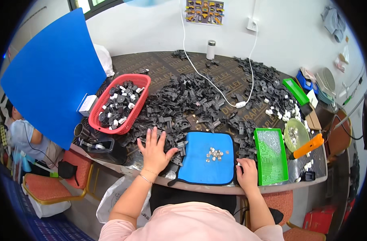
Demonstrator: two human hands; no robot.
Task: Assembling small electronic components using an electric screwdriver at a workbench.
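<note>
Watching through the head view, I have the left hand point(155, 156) spread wide, back uppermost, its fingers fanned away from the body and its thumb stretched out toward the blue mat point(191, 164). It lies over the near edge of the heap of black plastic parts point(183, 96); whether the palm presses on them or hangs just above, I can't tell. The left forearm slants up and to the right from the lower edge, a thin bracelet point(146, 178) at the wrist. My right hand point(248, 173) is drawn in much narrower, fingers bent and pointing forward at the mat's right edge; something small may sit at its fingertips, but I can't make out whether it grips anything. That forearm leans up and to the left, between the mat and the green tray point(285, 162). The small shiny pieces point(214, 154) lie in a loose cluster on the mat, right of its middle, apart from both hands. The black parts spread across the counter point(151, 64) beyond the mat, and the red basket point(139, 105) stands past the left hand, filled with black and white pieces.
</note>
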